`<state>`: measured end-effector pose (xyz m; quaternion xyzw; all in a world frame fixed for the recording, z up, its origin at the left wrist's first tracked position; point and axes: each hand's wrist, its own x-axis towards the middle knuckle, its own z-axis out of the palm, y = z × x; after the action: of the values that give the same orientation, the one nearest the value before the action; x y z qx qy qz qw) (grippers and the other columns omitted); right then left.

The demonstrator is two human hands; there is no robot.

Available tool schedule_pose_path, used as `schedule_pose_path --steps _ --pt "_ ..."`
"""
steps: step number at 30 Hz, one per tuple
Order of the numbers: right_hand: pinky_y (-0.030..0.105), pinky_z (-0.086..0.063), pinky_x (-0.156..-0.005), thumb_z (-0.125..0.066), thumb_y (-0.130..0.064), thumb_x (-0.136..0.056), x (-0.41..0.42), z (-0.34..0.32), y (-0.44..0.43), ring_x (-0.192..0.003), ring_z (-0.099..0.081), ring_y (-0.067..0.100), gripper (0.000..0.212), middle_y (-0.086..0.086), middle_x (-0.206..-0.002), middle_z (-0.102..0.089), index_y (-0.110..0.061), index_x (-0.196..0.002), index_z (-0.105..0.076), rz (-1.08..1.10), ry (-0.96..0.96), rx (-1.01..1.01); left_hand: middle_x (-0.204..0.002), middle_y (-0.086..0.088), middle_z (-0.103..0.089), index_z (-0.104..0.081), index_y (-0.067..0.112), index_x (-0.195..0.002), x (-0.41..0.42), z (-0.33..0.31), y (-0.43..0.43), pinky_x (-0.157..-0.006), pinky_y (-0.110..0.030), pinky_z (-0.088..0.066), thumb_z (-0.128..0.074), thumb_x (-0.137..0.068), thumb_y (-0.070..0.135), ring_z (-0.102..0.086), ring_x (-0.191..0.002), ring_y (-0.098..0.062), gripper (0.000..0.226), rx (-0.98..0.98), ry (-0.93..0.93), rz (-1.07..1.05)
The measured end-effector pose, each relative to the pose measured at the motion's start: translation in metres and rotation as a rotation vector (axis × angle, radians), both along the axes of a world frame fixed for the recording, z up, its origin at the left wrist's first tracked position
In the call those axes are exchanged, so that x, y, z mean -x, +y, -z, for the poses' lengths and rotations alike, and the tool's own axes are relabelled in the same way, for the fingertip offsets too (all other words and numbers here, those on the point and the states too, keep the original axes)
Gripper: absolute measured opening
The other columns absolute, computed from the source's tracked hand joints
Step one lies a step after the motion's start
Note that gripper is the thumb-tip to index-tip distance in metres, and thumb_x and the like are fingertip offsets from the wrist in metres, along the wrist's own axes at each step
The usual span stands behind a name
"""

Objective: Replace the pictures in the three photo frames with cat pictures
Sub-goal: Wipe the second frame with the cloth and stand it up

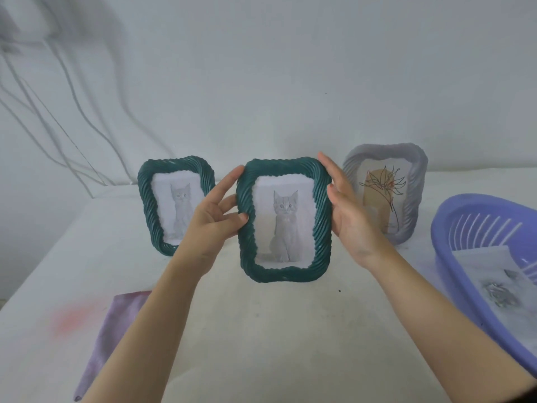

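Observation:
I hold a dark green twisted-rim photo frame (321, 225) with a grey kitten picture upright above the table. My left hand (216, 221) grips its left edge, thumb on the front rim. My right hand (347, 210) holds its right edge with fingers reaching behind. A second green frame (145, 199) with the same kitten picture stands at the back left, partly hidden by my left hand. A grey frame (418, 181) with a flower line drawing stands at the back right.
A purple plastic basket (453, 228) at the right edge holds loose printed pictures (494, 283). A purple cloth (116, 330) lies near the front left of the white table (290, 330). White wall and cables rise behind.

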<state>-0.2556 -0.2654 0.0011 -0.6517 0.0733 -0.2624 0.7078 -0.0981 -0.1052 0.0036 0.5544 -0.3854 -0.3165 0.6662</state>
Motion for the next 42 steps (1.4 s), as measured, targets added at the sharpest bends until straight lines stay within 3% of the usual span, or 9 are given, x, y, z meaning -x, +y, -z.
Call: schedule_pose_path --steps 4,9,21,29,32,34,37,39,42 --pt "0.045 -0.018 -0.116 -0.045 -0.031 -0.089 -0.018 0.001 -0.022 -0.135 -0.036 0.009 0.041 -0.011 -0.144 -0.042 -0.05 -0.125 -0.045 -0.002 0.012 -0.019 -0.11 -0.001 -0.065 -0.046 0.038 -0.131 -0.008 0.0 -0.02 -0.078 -0.026 -0.052 -0.048 -0.078 -0.002 -0.06 -0.085 -0.015 0.067 -0.014 -0.033 -0.074" --pt "0.023 -0.039 -0.1 -0.042 -0.024 -0.089 -0.037 0.004 -0.036 -0.121 -0.05 0.005 0.043 -0.011 -0.13 -0.052 -0.034 -0.131 -0.042 -0.004 -0.019 -0.086 -0.107 0.003 -0.065 -0.046 0.038 -0.128 -0.016 0.01 -0.044 -0.074 -0.023 -0.048 -0.04 -0.082 -0.015 -0.055 -0.078 -0.012 0.07 -0.02 0.0 -0.166" --pt "0.028 -0.037 -0.099 -0.041 -0.024 -0.09 -0.057 0.018 -0.044 -0.118 -0.05 0.007 0.041 -0.01 -0.127 -0.052 -0.032 -0.13 -0.043 0.013 0.016 -0.082 -0.109 -0.002 -0.063 -0.048 0.037 -0.125 -0.024 0.022 -0.056 -0.071 -0.019 -0.048 -0.031 -0.082 -0.023 -0.056 -0.089 -0.008 0.075 -0.026 0.026 -0.271" --pt "0.041 -0.017 -0.118 -0.042 -0.028 -0.092 -0.052 0.017 -0.036 -0.139 -0.025 0.006 0.05 -0.016 -0.149 -0.03 -0.045 -0.137 -0.03 0.131 0.153 0.166 -0.109 -0.002 -0.062 -0.044 0.038 -0.129 -0.016 0.021 -0.055 -0.069 -0.014 -0.047 -0.031 -0.085 -0.02 -0.058 -0.081 -0.003 0.073 -0.046 -0.032 -0.28" --pt "0.031 -0.013 -0.117 -0.041 -0.029 -0.097 -0.045 0.014 -0.028 -0.14 -0.015 -0.002 0.056 -0.022 -0.153 -0.015 -0.043 -0.144 -0.012 0.178 0.261 0.366 -0.125 -0.001 -0.058 -0.044 0.048 -0.125 -0.016 0.025 -0.053 -0.087 -0.022 -0.049 -0.032 -0.085 -0.018 -0.057 -0.104 -0.011 0.078 -0.04 -0.076 -0.282" --pt "0.031 -0.014 -0.116 -0.039 -0.03 -0.098 -0.037 0.013 -0.023 -0.137 -0.011 -0.007 0.061 -0.022 -0.152 -0.01 -0.042 -0.145 -0.002 0.176 0.306 0.477 -0.136 0.004 -0.05 -0.042 0.054 -0.125 -0.016 0.027 -0.052 -0.102 -0.033 -0.042 -0.032 -0.085 -0.018 -0.048 -0.123 -0.017 0.083 -0.053 -0.123 -0.271" --pt "0.038 -0.03 -0.11 -0.042 -0.037 -0.095 -0.021 0.008 -0.019 -0.132 -0.031 0.002 0.063 -0.012 -0.15 -0.023 -0.051 -0.141 -0.001 0.21 0.408 0.581 -0.145 0.013 -0.038 -0.031 0.048 -0.136 -0.007 0.028 -0.051 -0.1 -0.017 -0.036 -0.035 -0.083 -0.017 -0.04 -0.128 -0.001 0.084 -0.093 -0.272 -0.308" --pt "0.036 -0.043 -0.098 -0.046 -0.037 -0.093 -0.006 0.003 -0.02 -0.113 -0.054 0.009 0.061 -0.008 -0.141 -0.04 -0.049 -0.141 -0.01 0.313 0.452 0.667 -0.151 0.008 -0.026 -0.025 0.045 -0.139 0.001 0.028 -0.052 -0.104 -0.01 -0.022 -0.039 -0.082 -0.014 -0.021 -0.138 -0.001 0.083 -0.146 -0.54 -0.407" --pt "0.035 -0.047 -0.09 -0.05 -0.028 -0.091 0.013 -0.009 -0.03 -0.098 -0.059 0.012 0.052 -0.005 -0.117 -0.059 -0.033 -0.14 -0.031 0.565 0.369 0.816 -0.152 -0.006 -0.021 -0.034 0.036 -0.138 0.016 0.028 -0.059 -0.113 -0.028 -0.022 -0.042 -0.082 -0.013 -0.014 -0.141 -0.014 0.075 -0.127 -0.891 -0.546"
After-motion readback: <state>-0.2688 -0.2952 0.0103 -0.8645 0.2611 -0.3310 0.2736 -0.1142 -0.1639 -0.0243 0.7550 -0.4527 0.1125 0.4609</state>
